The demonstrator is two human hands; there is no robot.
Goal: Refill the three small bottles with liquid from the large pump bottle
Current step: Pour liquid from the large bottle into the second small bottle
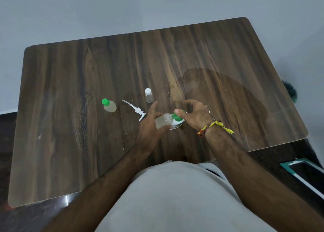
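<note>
From the head camera: left hand is wrapped around a small clear bottle tipped on its side, and the right hand pinches its green cap — both right over the big bottle, mostly hidden. On the bench sit a green-capped bottle, a white-capped bottle and the loose pump.

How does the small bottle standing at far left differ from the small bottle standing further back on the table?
The left bottle has a green cap; the back bottle has a white one. The left bottle is squatter and rounder, the back bottle slimmer and straighter. The left bottle holds pale yellowish liquid; the back bottle looks clear, its fill level unreadable. Both stand upright on the table, capped and untouched.
</note>
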